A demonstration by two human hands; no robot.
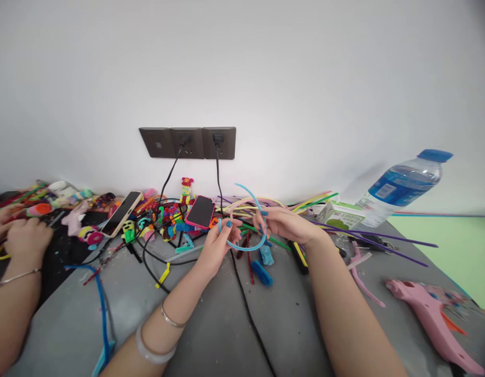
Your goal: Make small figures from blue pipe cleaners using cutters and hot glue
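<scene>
A light blue pipe cleaner curves in a loop between my two hands, its free end sticking up toward the wall. My left hand pinches one end between thumb and fingers. My right hand is closed on the pipe cleaner farther along, by the right side of the loop. Below the hands, a folded blue bundle of pipe cleaner and a lighter blue bundle lie on the grey table.
A pink glue gun lies at right, before a tilted-looking water bottle and a small box. Phones, cables and colourful pipe-cleaner figures crowd the back left. Another person's hands work at far left.
</scene>
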